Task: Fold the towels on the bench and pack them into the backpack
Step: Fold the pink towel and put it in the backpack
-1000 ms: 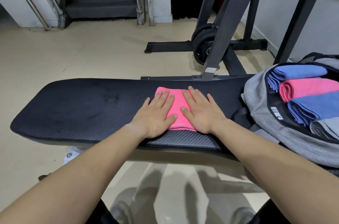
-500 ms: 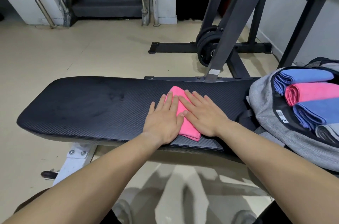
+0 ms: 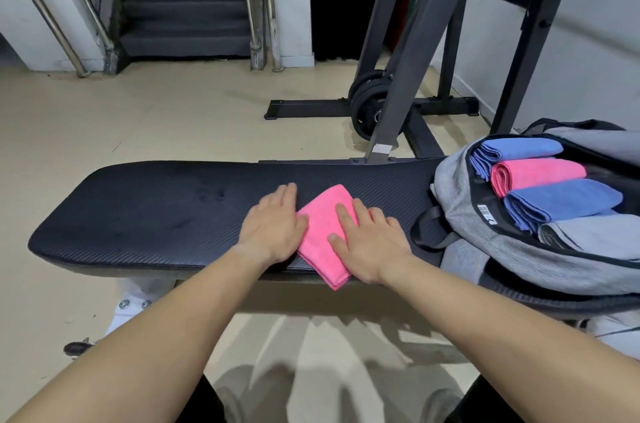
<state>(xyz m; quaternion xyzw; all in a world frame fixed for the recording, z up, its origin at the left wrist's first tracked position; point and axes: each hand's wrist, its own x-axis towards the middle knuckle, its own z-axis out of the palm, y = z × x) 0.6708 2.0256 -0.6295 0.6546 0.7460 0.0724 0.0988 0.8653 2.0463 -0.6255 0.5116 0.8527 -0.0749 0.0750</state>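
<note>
A folded pink towel (image 3: 322,232) lies on the black padded bench (image 3: 156,211), turned at an angle, with its near corner hanging past the front edge. My left hand (image 3: 273,228) lies flat on the bench against the towel's left side. My right hand (image 3: 370,246) presses flat on the towel's right part, fingers apart. At the bench's right end an open grey backpack (image 3: 519,260) holds several folded towels: a blue towel (image 3: 519,149), a pink towel (image 3: 540,175), a second blue towel (image 3: 564,201) and a grey towel (image 3: 595,235).
A dark steel rack (image 3: 408,83) with weight plates (image 3: 367,104) stands just behind the bench. Stairs with metal handrails (image 3: 187,0) rise at the back. The beige floor (image 3: 138,117) spreads to the left and behind. A white wall runs along the right.
The pink towel has been turned and pulled toward the front edge, so one corner now overhangs. My left hand slid off it to its left side; my right hand stayed pressed on it.
</note>
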